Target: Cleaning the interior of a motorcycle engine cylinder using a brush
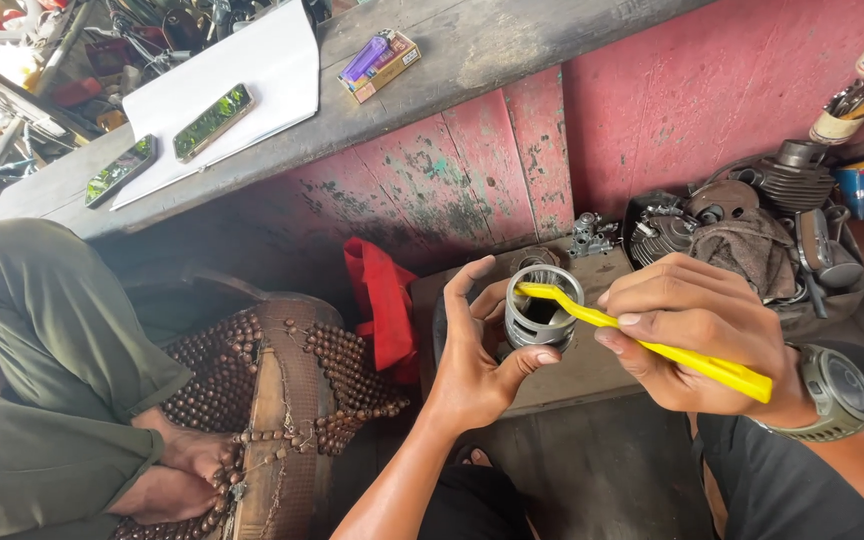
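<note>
Two phones on bench; engine parts beside right hand.

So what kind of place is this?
Probably a small engine repair shop. Engine parts sit piled by a worn red wall, and the left hand holds a metal piston being brushed with a yellow toothbrush.

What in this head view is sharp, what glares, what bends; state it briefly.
Head view: even daylight; the grey metal piston, yellow toothbrush, left hand and right hand are sharp; the two phones mirror greenery; the wooden ledge bows with wide-angle distortion; the floor lies in shadow.
</note>
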